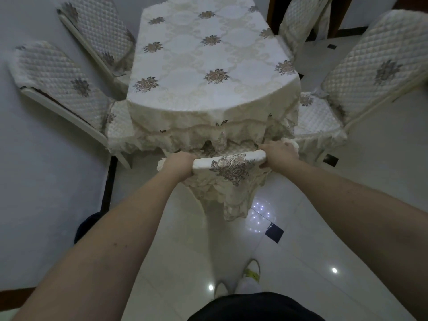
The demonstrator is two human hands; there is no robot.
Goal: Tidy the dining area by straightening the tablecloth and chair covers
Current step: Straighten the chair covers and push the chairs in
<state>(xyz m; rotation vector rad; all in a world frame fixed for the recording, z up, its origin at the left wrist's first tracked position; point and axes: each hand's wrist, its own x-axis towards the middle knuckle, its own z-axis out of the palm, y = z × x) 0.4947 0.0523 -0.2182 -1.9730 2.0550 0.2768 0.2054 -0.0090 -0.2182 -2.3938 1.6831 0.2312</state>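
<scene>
The left hand (179, 164) grips the left end of the top of a chair back, and the right hand (276, 154) grips the right end. The fingers of both hands curl round the cloth there. This near chair cover (231, 167) is cream with a big brown flower on it. Its lacy edge hangs down toward the floor on the near side.

The chair is pushed in at the near end of the table. Just past the hands, the frilly edge of the tablecloth (208, 66) hangs over the table end. The tablecloth is cream with small brown flowers in rows and lies flat on top.

On the left there are two chairs with quilted covers, a near left chair (58, 82) and a far left chair (97, 26). On the right there is a near right chair (370, 70) and a far right chair (298, 17). The seat of the near right chair touches the hanging tablecloth.

The floor (312, 228) is shiny white tile with small dark squares. The person's shoes (250, 279) show at the bottom, near the dark clothes.
</scene>
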